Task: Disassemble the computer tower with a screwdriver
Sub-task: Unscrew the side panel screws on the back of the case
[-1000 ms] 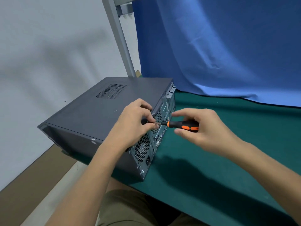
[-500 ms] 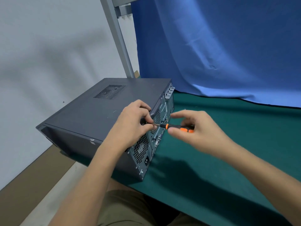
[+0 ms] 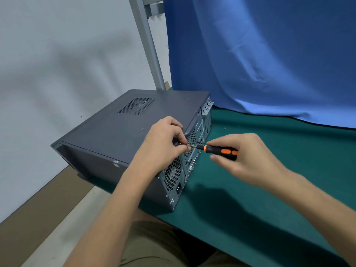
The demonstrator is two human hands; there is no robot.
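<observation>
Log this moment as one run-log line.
step: screwdriver tip at tower rear | right hand: grips handle | left hand: pinches shaft near tip | tower: on its side, green mat

- No lettering, brand or number can be read anywhere.
- computer tower (image 3: 119,132) — a pale mark (image 3: 115,164) on its lower left edge, too blurred to read.
- screwdriver (image 3: 221,151) — handle carries no legible print.

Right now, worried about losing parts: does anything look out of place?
The computer tower lies on its side, its left end seemingly overhanging the green table. A tiny pale speck, maybe a screw, lies loose on it.
</observation>
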